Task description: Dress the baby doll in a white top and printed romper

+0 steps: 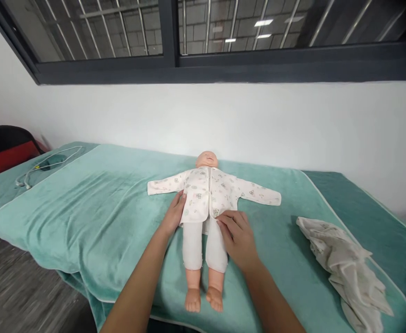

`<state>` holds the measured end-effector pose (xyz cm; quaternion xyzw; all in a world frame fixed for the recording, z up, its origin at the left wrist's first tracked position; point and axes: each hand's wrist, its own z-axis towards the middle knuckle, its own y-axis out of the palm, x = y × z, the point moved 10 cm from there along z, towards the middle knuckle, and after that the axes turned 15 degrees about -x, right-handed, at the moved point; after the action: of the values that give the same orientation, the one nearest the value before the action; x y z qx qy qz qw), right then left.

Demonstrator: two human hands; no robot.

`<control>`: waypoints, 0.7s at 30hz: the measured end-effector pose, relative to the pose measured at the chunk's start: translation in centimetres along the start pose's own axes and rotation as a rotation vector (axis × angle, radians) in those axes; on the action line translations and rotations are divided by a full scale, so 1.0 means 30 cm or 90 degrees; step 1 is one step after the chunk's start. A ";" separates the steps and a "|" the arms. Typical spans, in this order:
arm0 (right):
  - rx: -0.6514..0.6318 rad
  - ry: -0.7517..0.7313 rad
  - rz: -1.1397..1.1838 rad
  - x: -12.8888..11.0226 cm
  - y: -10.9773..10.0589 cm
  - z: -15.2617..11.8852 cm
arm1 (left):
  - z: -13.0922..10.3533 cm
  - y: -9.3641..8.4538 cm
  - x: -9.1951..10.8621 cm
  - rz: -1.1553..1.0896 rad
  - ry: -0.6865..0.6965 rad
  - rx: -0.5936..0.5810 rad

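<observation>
One baby doll [207, 159], face up, centre of frame, in a printed jacket [198, 189]. Hands apart: left hand [175, 213] against the jacket's side, grip unclear; right hand [239, 236] pinching its front hem. Handling, as judged: light fingertip hold, edges drawn level, cloth smoothed without dragging the doll.

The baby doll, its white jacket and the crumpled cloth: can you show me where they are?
Baby doll [216, 296]: head view, on a bare foot.
Patterned jacket [195, 196]: head view, on its front.
Crumpled cloth [345, 259]: head view, on its folds.
</observation>
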<state>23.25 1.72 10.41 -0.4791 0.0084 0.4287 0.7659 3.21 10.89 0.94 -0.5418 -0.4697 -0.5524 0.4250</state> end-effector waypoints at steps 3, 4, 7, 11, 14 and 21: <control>-0.027 -0.008 0.045 -0.006 0.006 -0.012 | 0.003 -0.001 -0.001 -0.005 0.014 -0.004; -0.029 -0.002 0.061 -0.002 0.007 -0.016 | 0.005 0.000 0.000 -0.011 0.025 -0.008; 0.039 0.098 0.125 0.083 -0.025 -0.030 | 0.009 -0.002 -0.001 -0.028 0.042 -0.008; 0.162 0.413 0.218 0.360 -0.062 -0.091 | 0.015 -0.005 -0.017 -0.057 0.005 0.005; 0.104 0.525 0.402 0.510 0.011 -0.085 | 0.021 -0.001 -0.018 -0.096 -0.022 0.016; -0.009 0.482 0.676 0.515 0.182 0.026 | 0.069 0.069 0.018 -0.190 -0.014 -0.046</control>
<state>29.07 13.28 0.31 -0.5324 0.5105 0.5506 0.3908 5.62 12.51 1.55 -0.4869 -0.5295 -0.6201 0.3130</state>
